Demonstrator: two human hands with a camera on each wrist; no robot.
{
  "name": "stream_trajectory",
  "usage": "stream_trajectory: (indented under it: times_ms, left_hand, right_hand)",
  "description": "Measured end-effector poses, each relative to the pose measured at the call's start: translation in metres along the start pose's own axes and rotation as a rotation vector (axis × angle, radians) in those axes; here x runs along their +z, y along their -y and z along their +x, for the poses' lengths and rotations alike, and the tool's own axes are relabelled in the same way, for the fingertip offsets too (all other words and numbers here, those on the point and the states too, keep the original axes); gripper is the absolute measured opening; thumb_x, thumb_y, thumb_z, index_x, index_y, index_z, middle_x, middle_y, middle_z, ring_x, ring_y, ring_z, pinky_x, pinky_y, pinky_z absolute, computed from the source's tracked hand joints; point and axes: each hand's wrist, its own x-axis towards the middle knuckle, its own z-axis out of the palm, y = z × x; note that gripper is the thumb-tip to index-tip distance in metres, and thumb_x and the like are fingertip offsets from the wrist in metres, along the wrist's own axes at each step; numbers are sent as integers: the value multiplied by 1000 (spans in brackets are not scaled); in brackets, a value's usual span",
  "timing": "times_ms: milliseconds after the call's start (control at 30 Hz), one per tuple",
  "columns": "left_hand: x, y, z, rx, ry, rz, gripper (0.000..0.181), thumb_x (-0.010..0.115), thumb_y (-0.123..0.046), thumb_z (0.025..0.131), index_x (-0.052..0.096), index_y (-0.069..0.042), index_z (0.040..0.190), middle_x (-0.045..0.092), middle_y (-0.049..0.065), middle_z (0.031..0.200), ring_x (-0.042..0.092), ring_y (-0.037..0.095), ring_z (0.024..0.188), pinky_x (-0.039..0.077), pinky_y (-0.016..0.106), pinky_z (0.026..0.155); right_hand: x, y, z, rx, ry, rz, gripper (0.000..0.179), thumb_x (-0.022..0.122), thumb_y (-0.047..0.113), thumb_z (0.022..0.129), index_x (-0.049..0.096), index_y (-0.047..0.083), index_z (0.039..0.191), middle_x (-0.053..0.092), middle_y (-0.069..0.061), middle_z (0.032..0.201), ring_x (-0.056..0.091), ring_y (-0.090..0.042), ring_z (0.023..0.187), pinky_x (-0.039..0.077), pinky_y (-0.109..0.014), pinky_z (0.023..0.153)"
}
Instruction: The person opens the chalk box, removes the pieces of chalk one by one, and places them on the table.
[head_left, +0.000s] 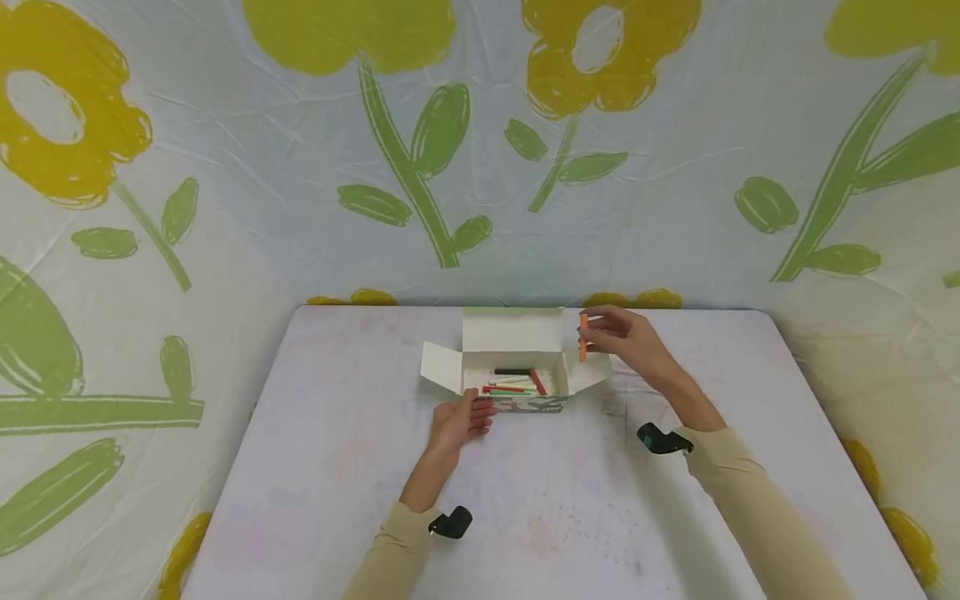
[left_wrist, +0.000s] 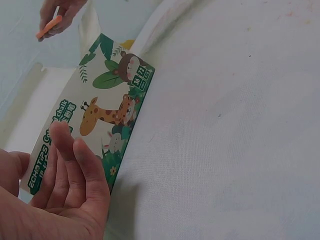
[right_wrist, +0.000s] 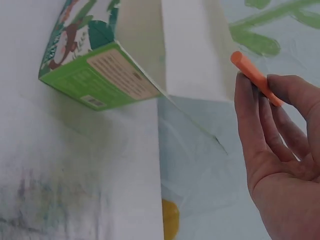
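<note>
An open cardboard chalk box with a giraffe and other animals on its front stands near the table's far edge. Inside lie several sticks of chalk, among them a black one, a red one and a green one. My left hand holds the box at its front left corner, thumb at the top rim and fingers against the printed front. Above the right side flap, my right hand pinches an orange chalk stick between thumb and fingertips. The chalk stands nearly upright in the head view.
The box's lid flap stands up at the back, and its side flaps spread outward. A pale cloth with coloured smudges covers the table. Behind it hangs a flower-printed curtain. Each wrist carries a black camera.
</note>
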Motion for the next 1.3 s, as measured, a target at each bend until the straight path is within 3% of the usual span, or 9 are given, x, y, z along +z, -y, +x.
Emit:
stream_trajectory:
  times_ms: [200, 333, 600, 733, 1033, 1300]
  left_hand:
    - [0, -3, -2, 3, 7, 6, 44, 55, -28, 105, 71, 13, 109, 77, 16, 94, 66, 9, 67, 59, 24, 66]
    - [-1, -4, -2, -3, 17, 10, 45, 54, -28, 107, 70, 14, 112, 77, 19, 98, 66, 9, 68, 60, 27, 68]
    - [-3, -4, 1, -2, 22, 12, 47, 55, -30, 106, 69, 14, 114, 77, 19, 99, 67, 8, 68, 60, 26, 69]
    - [-3, -6, 2, -2, 14, 14, 47, 56, -29, 106, 69, 15, 114, 77, 19, 98, 67, 8, 68, 59, 23, 66]
    - [-3, -7, 8, 0, 10, 23, 45, 57, -30, 105, 72, 12, 110, 77, 16, 96, 68, 10, 70, 59, 23, 67]
    - [-5, -8, 12, 5, 13, 24, 45, 56, -29, 105, 71, 12, 110, 77, 16, 96, 67, 9, 69, 58, 22, 65]
  right_hand:
    - [-22, -7, -10, 30, -80, -15, 46, 68, 23, 101, 56, 4, 141, 68, -12, 125, 70, -12, 104, 58, -31, 92]
    - [-33, -15, -16, 65, -112, -28, 47, 68, 29, 101, 56, 9, 142, 65, -15, 130, 69, -9, 107, 58, -26, 91]
    - [-51, -41, -24, 137, -169, -46, 57, 66, 30, 102, 48, 1, 148, 64, -8, 128, 69, -6, 102, 57, -27, 92]
    - [-55, -57, -28, 162, -178, -113, 58, 67, 32, 102, 49, 0, 147, 63, -5, 126, 67, 1, 100, 57, -21, 88]
    - [-55, -93, -35, 196, -191, -238, 56, 66, 32, 102, 52, -3, 144, 60, -25, 132, 61, 8, 97, 54, -16, 81]
    - [-49, -113, -37, 222, -198, -273, 50, 65, 25, 103, 53, -7, 141, 61, -30, 131, 56, 8, 98, 50, -14, 79]
